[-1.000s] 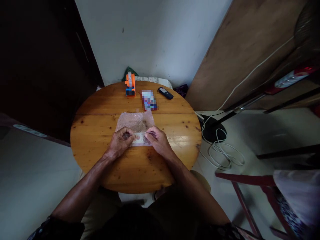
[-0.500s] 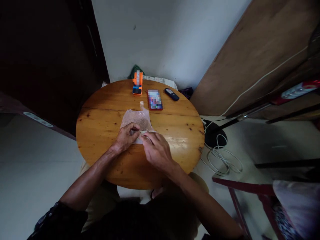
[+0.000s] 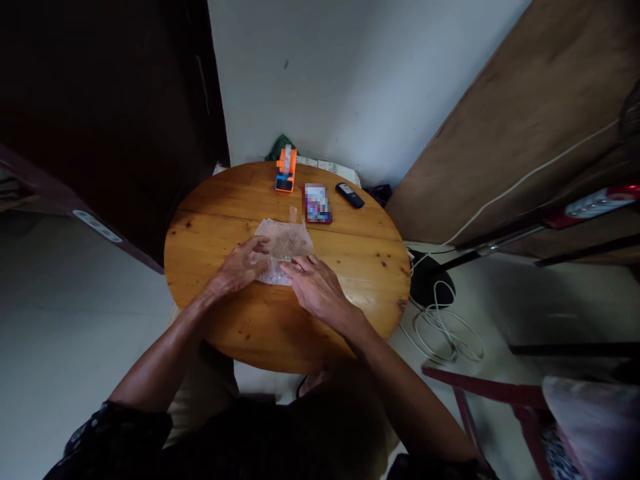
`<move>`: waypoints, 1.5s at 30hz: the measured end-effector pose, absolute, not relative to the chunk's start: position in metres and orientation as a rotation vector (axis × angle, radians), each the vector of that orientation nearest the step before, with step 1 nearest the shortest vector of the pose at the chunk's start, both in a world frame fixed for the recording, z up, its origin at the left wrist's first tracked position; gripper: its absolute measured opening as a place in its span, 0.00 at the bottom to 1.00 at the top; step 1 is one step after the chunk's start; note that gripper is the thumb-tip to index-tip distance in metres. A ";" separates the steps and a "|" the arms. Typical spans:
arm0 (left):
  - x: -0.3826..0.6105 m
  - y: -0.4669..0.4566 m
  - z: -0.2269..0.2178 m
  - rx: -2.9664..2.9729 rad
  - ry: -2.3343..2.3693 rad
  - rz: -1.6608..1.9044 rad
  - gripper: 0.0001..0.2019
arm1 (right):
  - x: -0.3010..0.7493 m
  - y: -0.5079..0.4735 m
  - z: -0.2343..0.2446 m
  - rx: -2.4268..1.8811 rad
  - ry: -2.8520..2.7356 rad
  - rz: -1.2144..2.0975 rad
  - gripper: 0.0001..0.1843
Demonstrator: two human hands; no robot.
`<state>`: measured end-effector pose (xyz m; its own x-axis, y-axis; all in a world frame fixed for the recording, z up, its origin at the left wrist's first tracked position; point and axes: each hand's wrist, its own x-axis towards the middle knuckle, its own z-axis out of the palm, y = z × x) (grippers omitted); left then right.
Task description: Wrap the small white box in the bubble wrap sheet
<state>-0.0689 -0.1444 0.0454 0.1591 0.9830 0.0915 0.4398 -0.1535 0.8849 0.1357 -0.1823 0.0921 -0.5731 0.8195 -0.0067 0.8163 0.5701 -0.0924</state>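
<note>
A sheet of clear bubble wrap (image 3: 286, 238) lies on the round wooden table (image 3: 225, 213). A short strip of clear tape (image 3: 293, 213) shows just beyond its far edge. My left hand (image 3: 241, 268) rests at the wrap's left side, fingers apart and holding nothing. On the right, my right hand (image 3: 316, 285) has its fingers drawn together on the wrap's near part, with the fingertips at its surface. Whatever lies under or inside the folded near part cannot be made out.
An orange and blue tape dispenser (image 3: 286, 171) stands at the table's far side. Right of it are a blurred-out red-edged box or packet (image 3: 317, 203) and a dark handheld device (image 3: 350, 195). A white cable (image 3: 445, 327) lies coiled on the floor at right.
My left hand has let go of the wrap's near part, moved left and spread its fingers. My right hand stays at the wrap. The view has shifted slightly.
</note>
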 end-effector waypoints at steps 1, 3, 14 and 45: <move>-0.073 -0.144 0.046 1.727 1.443 0.891 0.25 | 0.134 -0.182 0.094 -1.441 -2.773 0.121 0.23; -0.078 -0.142 0.046 1.756 1.580 0.775 0.26 | 0.131 -0.181 0.095 -1.446 -2.802 0.083 0.26; -0.092 -0.159 0.052 1.867 1.955 0.577 0.22 | 0.118 -0.177 0.098 -1.421 -2.902 -0.055 0.24; -0.050 -0.160 0.062 1.135 1.392 0.903 0.07 | 0.116 -0.172 0.100 -1.382 -2.903 -0.032 0.18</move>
<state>-0.0499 -0.1602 0.0622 0.0291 0.9638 -0.2651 0.1510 0.2580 0.9543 0.1160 -0.1722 0.0996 -0.6283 0.7758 -0.0575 0.7744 0.6308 0.0495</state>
